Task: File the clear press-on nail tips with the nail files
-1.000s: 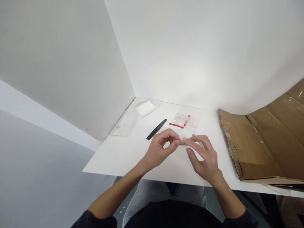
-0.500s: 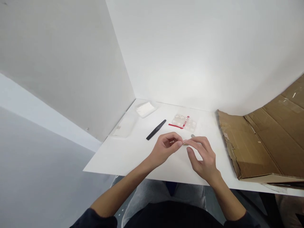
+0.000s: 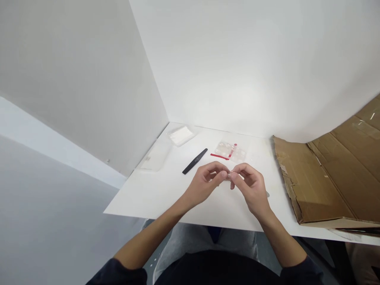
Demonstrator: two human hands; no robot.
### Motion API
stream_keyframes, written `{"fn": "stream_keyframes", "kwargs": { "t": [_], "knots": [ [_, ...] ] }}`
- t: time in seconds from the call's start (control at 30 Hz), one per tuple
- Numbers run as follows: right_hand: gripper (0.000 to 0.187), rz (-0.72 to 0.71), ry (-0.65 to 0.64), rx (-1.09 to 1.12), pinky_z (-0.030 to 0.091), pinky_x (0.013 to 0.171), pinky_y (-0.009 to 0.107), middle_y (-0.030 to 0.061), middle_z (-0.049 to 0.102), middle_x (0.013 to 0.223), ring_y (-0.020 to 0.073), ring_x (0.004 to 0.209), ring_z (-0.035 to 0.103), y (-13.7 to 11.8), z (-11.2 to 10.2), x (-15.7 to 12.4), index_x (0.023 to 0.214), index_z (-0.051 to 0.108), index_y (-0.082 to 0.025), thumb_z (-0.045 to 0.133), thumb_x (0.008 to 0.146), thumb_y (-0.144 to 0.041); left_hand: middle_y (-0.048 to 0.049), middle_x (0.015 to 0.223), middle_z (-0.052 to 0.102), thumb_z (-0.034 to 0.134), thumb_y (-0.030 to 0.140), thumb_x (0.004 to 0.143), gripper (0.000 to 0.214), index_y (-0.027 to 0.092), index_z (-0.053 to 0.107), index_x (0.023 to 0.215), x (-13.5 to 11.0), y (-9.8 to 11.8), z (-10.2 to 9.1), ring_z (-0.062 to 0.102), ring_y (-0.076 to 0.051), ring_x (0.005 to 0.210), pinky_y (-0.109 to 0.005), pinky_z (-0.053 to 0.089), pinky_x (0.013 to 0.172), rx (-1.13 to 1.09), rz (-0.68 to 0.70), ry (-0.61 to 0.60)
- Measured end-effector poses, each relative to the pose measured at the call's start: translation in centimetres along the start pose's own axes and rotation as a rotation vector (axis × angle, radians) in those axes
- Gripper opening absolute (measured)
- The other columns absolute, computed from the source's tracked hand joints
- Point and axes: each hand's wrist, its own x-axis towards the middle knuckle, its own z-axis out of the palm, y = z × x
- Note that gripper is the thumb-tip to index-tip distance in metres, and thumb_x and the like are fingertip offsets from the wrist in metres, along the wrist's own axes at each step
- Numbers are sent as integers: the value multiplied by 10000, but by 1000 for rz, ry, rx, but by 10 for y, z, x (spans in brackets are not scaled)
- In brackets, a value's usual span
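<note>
My left hand and my right hand meet fingertip to fingertip just above the white table, near its front middle. Both pinch one small pale piece between thumb and forefinger; it is too small to identify. A thin grey metal tool peeks out on the table under my right wrist. Beyond the hands lie a clear plastic bag with a red strip and a black nail file.
A white packet and a clear plastic case sit at the table's far left. An opened cardboard box lies flat along the right side. White walls close in the left and the back.
My right hand has curled its spread fingers and drawn in toward the left hand. The tan stick seen between the hands earlier no longer shows; only a small piece sits at the fingertips.
</note>
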Motion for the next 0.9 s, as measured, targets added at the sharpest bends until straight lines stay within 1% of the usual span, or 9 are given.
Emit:
{"fn": "stream_keyframes", "kwargs": {
  "t": [0.1,0.17,0.2,0.27,0.47,0.6,0.7,0.8,0.9],
  "knots": [
    [258,55,-37,51,589,595,271,1,652,863,110,644,608,-1,-2,6,859,684,-214,761,962,-437,-120,1181,740,635,471,994,328,192,695,1155,10,-37,-29,669,-269,1019,-425,541,944,599,-33,180],
    [253,91,-76,111,599,588,256,20,681,916,133,735,659,-4,-4,12,879,675,-217,755,972,-438,-201,1384,659,630,421,984,397,146,652,1270,17,-65,-50,588,-379,1277,-540,469,1089,996,-238,241],
    [253,105,-100,143,602,575,248,29,699,929,147,777,679,-6,-4,15,885,665,-219,754,975,-438,-242,1452,610,634,432,973,434,121,638,1275,19,-77,-59,548,-426,1335,-578,453,1096,1113,-367,210],
    [249,111,-147,189,605,548,236,33,722,914,161,804,699,-11,-3,24,894,644,-224,747,984,-432,-292,1406,626,684,399,919,390,91,666,1157,23,-96,-73,558,-481,1298,-616,461,1052,1138,-435,191],
    [152,-24,-184,197,602,506,202,-4,660,854,140,772,671,-29,1,53,954,688,-242,720,1009,-380,-165,1117,759,574,234,916,79,182,633,919,27,-106,-86,653,-349,1127,-493,480,1012,1071,-391,193],
    [105,-124,-126,144,599,491,186,-1,657,853,138,778,671,-37,-2,62,970,732,-247,730,1003,-346,-73,1006,766,569,363,955,148,221,572,999,38,-91,-95,711,-254,923,-367,540,814,949,-379,241],
    [79,-158,-93,117,592,473,182,0,680,813,133,730,688,-40,-10,66,991,757,-241,743,996,-319,18,890,734,512,431,1013,215,252,477,1127,54,-58,-91,626,-153,626,-281,501,632,680,-277,263],
    [78,-208,-29,97,580,452,180,-3,704,767,125,661,688,-42,-20,70,985,766,-229,753,987,-305,52,860,689,513,399,1027,221,264,438,1185,76,-11,-69,459,-94,500,-240,425,543,367,-94,241],
    [98,-259,95,39,591,464,196,-16,709,730,132,640,693,-43,-31,73,1048,759,-237,774,968,-291,66,763,590,515,331,1033,296,248,494,1316,93,36,-37,466,-103,544,-229,408,557,327,87,268]
  ]
}}
